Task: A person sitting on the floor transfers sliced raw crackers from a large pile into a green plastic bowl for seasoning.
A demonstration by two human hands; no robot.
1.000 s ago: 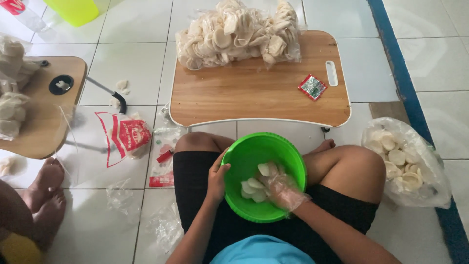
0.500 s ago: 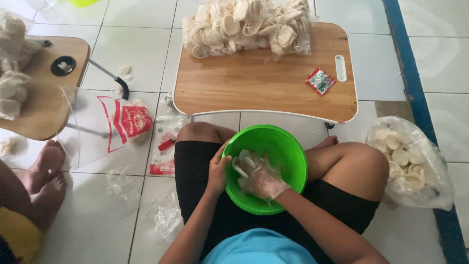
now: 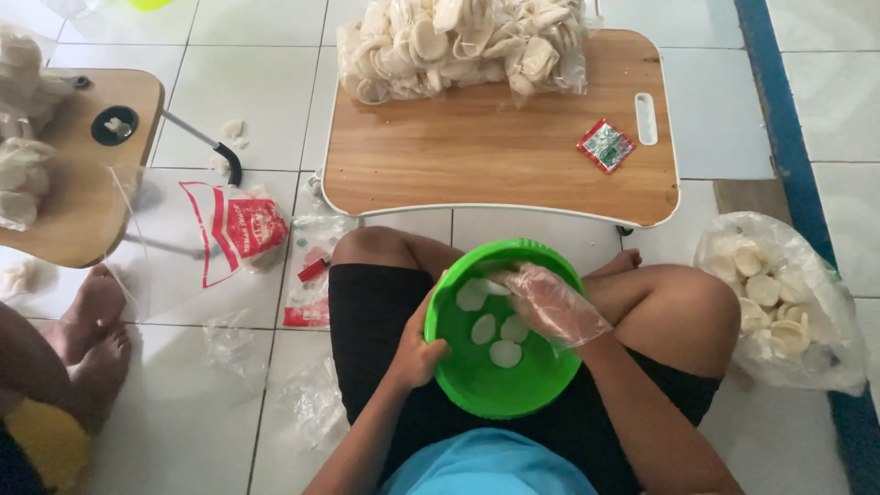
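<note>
Right hand rose in the bowl, above white tiled floor.

One green bowl, four loose crackers inside it, two wooden lap tables, one foil sachet.

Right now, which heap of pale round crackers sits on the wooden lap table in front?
The big clear-bagged cracker pile at the wooden lap table's far edge; the other clear bag of crackers lies on the white tiled floor.
</note>
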